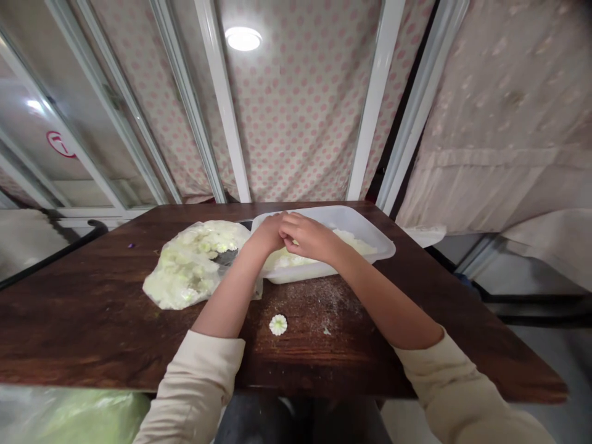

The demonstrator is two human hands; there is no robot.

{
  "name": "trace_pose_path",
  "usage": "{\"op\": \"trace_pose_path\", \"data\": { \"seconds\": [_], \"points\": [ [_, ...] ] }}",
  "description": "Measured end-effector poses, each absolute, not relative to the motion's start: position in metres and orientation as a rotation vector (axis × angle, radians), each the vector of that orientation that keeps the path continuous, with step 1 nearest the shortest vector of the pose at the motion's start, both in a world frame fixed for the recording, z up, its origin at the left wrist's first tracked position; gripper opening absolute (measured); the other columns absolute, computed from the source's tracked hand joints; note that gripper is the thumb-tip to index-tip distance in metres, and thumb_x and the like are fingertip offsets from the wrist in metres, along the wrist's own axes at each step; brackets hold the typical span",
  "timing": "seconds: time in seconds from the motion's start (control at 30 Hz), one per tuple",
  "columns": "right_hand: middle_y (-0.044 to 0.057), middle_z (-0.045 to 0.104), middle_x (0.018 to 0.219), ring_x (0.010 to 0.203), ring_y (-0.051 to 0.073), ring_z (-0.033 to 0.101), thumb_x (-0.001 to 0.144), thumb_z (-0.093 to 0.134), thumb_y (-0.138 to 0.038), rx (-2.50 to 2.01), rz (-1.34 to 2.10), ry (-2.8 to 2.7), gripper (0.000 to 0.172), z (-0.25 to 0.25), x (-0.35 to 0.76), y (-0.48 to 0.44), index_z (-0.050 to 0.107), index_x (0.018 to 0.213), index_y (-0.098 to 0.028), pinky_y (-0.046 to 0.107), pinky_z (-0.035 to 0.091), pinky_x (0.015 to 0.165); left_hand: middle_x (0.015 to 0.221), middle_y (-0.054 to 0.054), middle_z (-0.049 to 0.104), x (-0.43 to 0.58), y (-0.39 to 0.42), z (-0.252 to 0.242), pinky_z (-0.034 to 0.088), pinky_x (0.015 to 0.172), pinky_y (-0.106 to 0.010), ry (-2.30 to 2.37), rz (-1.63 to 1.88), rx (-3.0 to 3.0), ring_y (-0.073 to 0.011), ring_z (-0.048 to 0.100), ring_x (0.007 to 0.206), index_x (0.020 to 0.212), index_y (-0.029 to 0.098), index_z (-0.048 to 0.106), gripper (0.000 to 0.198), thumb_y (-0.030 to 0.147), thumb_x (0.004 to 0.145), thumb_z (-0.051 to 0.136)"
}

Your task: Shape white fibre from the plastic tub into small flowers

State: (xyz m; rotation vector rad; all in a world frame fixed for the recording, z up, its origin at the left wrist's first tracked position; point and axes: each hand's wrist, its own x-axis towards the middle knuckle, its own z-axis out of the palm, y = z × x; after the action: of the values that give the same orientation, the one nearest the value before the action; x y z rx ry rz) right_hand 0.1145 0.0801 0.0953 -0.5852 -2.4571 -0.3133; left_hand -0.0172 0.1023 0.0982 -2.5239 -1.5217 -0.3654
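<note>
Both hands meet over the left part of a white plastic tray (337, 217) that holds pale yellow-white pieces (354, 242). My left hand (271, 231) has its fingers bent and pressed against my right hand (305, 234), whose fingers are curled inward. Anything between the fingertips is hidden. Left of the tray lies a clear plastic bag (178, 277) with many pale flower-shaped pieces. A single scalloped white piece with a greenish centre (278, 325) rests on the table between my forearms.
The dark wooden table (92, 308) has pale crumbs in front of the tray. A small purple bit (131, 245) lies at the left. Below the table's left edge is a plastic bag with green contents (102, 416). Curtains and white frames stand behind.
</note>
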Motion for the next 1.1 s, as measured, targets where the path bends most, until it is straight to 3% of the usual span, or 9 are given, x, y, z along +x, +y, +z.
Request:
{"op": "trace_pose_path", "data": {
  "seconds": [0.1,0.23,0.43,0.53,0.73,0.9,1.0,1.1],
  "points": [
    [0.007,0.052,0.085,0.086,0.019,0.047,0.079,0.042,-0.011,-0.475,-0.416,-2.348,0.011,0.105,0.115,0.069,0.051,0.078,-0.016,0.032,0.042,0.074,0.095,-0.010,0.062,-0.021,0.090,0.113,0.042,0.080,-0.030,-1.347,-0.479,-2.450,-0.0202,0.057,0.091,0.089,0.014,0.060,0.021,0.016,0.075,0.044],
    [0.007,0.053,0.087,0.090,0.020,0.048,0.082,0.038,-0.011,-0.384,-0.479,-2.253,0.016,0.109,0.115,0.065,0.052,0.084,-0.017,0.036,0.042,0.082,0.081,-0.006,0.062,-0.024,0.083,0.124,0.042,0.070,-0.026,-1.330,-0.657,-2.457,-0.0148,0.056,0.074,0.081,0.015,0.058,0.019,0.013,0.075,0.040],
    [0.011,0.052,0.100,0.096,0.024,0.048,0.080,0.042,-0.021,-0.479,-0.512,-2.043,0.038,0.095,0.114,0.069,0.042,0.117,-0.016,0.043,0.042,0.084,0.065,-0.004,0.058,-0.028,0.067,0.136,0.035,0.057,-0.024,-1.409,-0.866,-2.481,-0.0114,0.048,0.059,0.070,0.014,0.055,0.015,0.016,0.075,0.041],
    [0.009,0.050,0.103,0.101,0.025,0.046,0.079,0.043,-0.025,-0.494,-0.621,-2.022,0.039,0.086,0.117,0.067,0.046,0.117,-0.022,0.046,0.039,0.087,0.063,-0.003,0.056,-0.026,0.050,0.146,0.031,0.053,-0.023,-1.439,-0.894,-2.453,-0.0112,0.045,0.057,0.071,0.014,0.054,0.017,0.021,0.079,0.041],
    [0.007,0.043,0.089,0.096,0.028,0.043,0.077,0.048,-0.043,-0.655,-0.616,-2.217,0.037,0.076,0.119,0.060,0.056,0.112,-0.036,0.047,0.039,0.085,0.068,-0.004,0.058,-0.018,0.025,0.159,0.034,0.057,-0.024,-1.460,-0.925,-2.391,-0.0128,0.049,0.061,0.077,0.014,0.056,0.021,0.029,0.082,0.042],
    [0.007,0.038,0.085,0.093,0.027,0.040,0.075,0.049,-0.051,-0.654,-0.611,-2.279,0.037,0.076,0.121,0.057,0.058,0.109,-0.040,0.044,0.040,0.082,0.077,-0.004,0.061,-0.017,0.020,0.164,0.037,0.063,-0.025,-1.426,-0.974,-2.407,-0.0136,0.053,0.068,0.087,0.015,0.059,0.019,0.019,0.079,0.042],
    [0.006,0.038,0.085,0.091,0.026,0.039,0.076,0.048,-0.051,-0.627,-0.698,-2.212,0.037,0.076,0.120,0.059,0.057,0.110,-0.041,0.043,0.039,0.083,0.079,-0.004,0.062,-0.018,0.022,0.164,0.039,0.065,-0.025,-1.439,-0.961,-2.428,-0.0140,0.054,0.070,0.089,0.015,0.059,0.022,0.015,0.076,0.042],
    [0.006,0.039,0.088,0.090,0.024,0.040,0.078,0.047,-0.039,-0.529,-0.835,-2.008,0.040,0.073,0.116,0.061,0.052,0.117,-0.039,0.043,0.038,0.084,0.078,-0.005,0.062,-0.020,0.028,0.161,0.039,0.065,-0.025,-1.430,-0.966,-2.424,-0.0142,0.054,0.070,0.088,0.014,0.059,0.022,0.014,0.075,0.042]
  ]
}}
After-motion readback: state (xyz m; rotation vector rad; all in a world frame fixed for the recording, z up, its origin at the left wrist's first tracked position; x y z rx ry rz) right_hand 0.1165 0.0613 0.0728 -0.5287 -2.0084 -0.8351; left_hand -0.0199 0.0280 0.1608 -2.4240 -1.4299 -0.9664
